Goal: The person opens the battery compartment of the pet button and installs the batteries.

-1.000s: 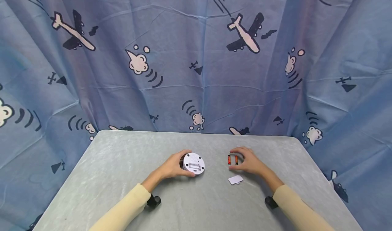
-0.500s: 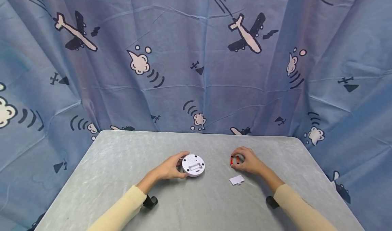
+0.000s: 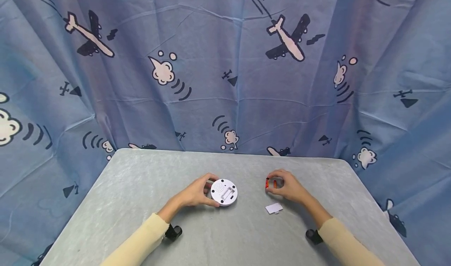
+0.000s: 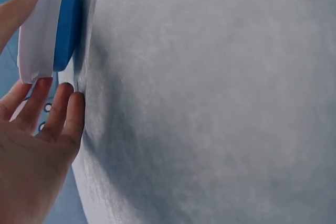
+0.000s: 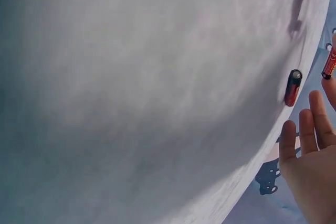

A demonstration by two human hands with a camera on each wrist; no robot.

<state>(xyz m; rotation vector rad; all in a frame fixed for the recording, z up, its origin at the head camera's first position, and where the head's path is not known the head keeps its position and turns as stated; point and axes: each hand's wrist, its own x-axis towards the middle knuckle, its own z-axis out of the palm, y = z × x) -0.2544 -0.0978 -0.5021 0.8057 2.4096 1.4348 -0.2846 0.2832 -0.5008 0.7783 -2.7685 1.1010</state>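
Disc (image 3: 224, 192), round, white on top with a blue underside, open battery slot facing up, near table (image 3: 123, 187) centre. Gripped at its 9 o'clock edge by left hand (image 3: 195, 192), thumb over the far rim, fingers curled under the near rim, seen again from the left wrist as fingers around disc (image 4: 47, 24). Backed all round by blue curtain (image 3: 225, 70) printed with planes and clouds. Right hand (image 3: 289, 187) at 3 o'clock from disc, well apart, fingers curled, pinching one of two red batteries (image 3: 271, 183). From the right wrist: one battery (image 5: 330, 62) between fingertips and lifted, other battery (image 5: 292, 87) lying on table just beside. Small white cover (image 3: 273, 209) flat on table at 6 o'clock from batteries, near right hand, untouched.
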